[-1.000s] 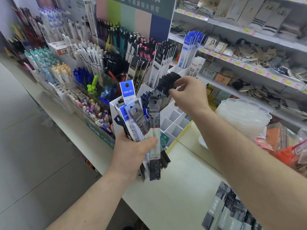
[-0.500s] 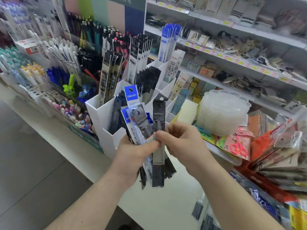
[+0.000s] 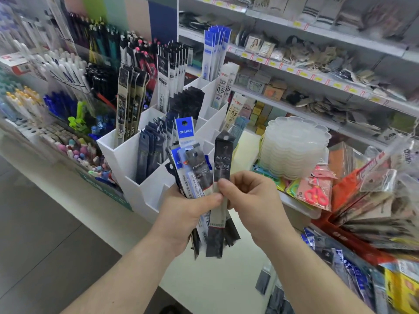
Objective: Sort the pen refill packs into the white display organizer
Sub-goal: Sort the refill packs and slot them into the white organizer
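Several refill packs (image 3: 192,175) fan out of the left hand (image 3: 186,214) at frame centre, fingers wrapped round them, thumb clamping the front, likely to keep labels readable. Just right, the right hand (image 3: 251,200) pinches one dark pack (image 3: 223,164) with thumb and forefinger, apparently singling it out. White display organizer (image 3: 127,164) stands behind, centre-left, partly stocked.
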The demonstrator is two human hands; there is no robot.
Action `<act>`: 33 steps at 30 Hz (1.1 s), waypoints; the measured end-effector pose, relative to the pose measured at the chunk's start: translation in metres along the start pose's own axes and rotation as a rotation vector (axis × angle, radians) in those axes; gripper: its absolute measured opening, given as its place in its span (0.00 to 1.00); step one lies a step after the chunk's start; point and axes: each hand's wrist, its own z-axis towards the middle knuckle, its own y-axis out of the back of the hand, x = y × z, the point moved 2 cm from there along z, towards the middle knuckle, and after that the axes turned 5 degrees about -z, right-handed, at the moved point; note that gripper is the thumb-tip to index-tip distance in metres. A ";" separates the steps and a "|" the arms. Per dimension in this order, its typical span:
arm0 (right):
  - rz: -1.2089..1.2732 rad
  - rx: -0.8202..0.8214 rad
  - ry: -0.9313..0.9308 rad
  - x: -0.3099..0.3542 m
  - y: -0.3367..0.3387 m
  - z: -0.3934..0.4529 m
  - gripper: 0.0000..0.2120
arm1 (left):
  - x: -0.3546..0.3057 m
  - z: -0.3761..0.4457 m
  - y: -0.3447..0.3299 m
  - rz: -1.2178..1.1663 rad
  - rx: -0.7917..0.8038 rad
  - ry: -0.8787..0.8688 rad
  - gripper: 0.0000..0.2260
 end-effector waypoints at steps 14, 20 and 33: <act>0.103 0.007 -0.002 0.002 0.006 -0.005 0.13 | 0.007 0.001 -0.002 -0.280 0.100 0.226 0.11; 0.117 -0.059 0.012 -0.004 0.010 -0.005 0.11 | 0.011 0.003 -0.004 -0.216 0.098 0.241 0.14; 0.075 -0.186 0.011 -0.002 0.019 -0.002 0.10 | 0.015 0.000 -0.006 0.103 -0.014 0.028 0.15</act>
